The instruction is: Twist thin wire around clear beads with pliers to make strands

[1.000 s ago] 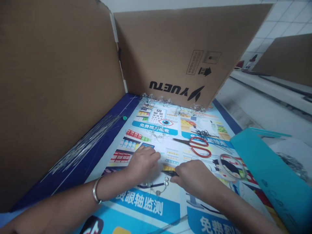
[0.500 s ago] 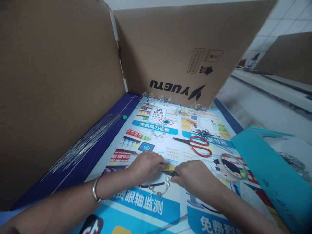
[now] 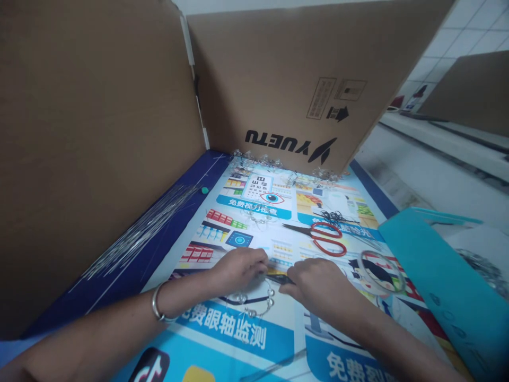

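Observation:
My left hand (image 3: 238,269), with a silver bangle (image 3: 158,303) on the wrist, is closed in a pinch over a thin wire strung with clear beads (image 3: 256,305). The beaded wire curves below both hands on the printed poster (image 3: 246,339). My right hand (image 3: 318,284) is closed round dark pliers (image 3: 279,278), whose tip points left and meets the left fingertips. What the left fingers pinch is too small to name for sure.
Red-handled scissors (image 3: 324,239) lie behind the hands. A clear ring (image 3: 382,264) sits at the right, by a teal folder (image 3: 441,289). Several thin metal wires (image 3: 139,233) lie at the left along a cardboard wall (image 3: 91,132). Clear beads (image 3: 278,162) line the back cardboard (image 3: 286,79).
Both hands have drawn closer together, with the left fingers closing in on the pliers' tip. The beaded wire has shifted slightly beneath them.

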`<state>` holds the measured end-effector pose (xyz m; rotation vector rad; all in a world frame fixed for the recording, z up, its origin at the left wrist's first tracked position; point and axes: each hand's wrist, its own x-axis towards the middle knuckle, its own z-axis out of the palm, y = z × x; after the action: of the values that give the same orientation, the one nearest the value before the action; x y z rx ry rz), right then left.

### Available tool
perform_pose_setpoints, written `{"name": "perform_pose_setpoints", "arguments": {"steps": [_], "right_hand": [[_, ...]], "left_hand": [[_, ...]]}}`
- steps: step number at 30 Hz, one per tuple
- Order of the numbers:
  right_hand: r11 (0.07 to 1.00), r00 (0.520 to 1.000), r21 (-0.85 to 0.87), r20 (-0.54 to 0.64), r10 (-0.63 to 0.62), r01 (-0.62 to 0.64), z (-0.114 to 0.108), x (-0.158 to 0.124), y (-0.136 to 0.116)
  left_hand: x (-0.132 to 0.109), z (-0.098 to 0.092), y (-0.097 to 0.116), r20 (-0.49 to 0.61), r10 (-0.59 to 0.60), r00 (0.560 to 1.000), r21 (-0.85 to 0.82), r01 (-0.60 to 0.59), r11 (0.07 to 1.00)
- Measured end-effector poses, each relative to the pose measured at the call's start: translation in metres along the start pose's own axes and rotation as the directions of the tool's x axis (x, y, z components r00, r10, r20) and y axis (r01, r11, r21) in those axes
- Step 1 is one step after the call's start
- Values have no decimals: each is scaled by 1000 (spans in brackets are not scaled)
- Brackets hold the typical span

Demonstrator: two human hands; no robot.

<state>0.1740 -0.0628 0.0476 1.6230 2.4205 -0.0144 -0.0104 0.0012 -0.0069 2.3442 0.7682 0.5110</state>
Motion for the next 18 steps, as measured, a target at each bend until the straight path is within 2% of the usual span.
{"name": "perform_pose_setpoints", "arguments": {"steps": [2, 4, 10, 18], "right_hand": [[1000, 1000, 31, -20, 6, -6, 1, -1, 2], [999, 1000, 52, -24, 4, -3, 2, -2, 4], [998, 997, 57, 78, 11, -16, 2, -5, 3], [998, 986, 39, 165, 33, -40, -5, -5, -4]], "left_hand": [[0, 0, -2, -10, 5, 1000, 42, -5, 999], [0, 0, -4, -10, 61, 998, 115, -60, 992], [-2, 1, -5, 51, 232, 971, 337, -235, 912], [-2, -9, 0, 121, 400, 909, 433, -410, 803]]}}
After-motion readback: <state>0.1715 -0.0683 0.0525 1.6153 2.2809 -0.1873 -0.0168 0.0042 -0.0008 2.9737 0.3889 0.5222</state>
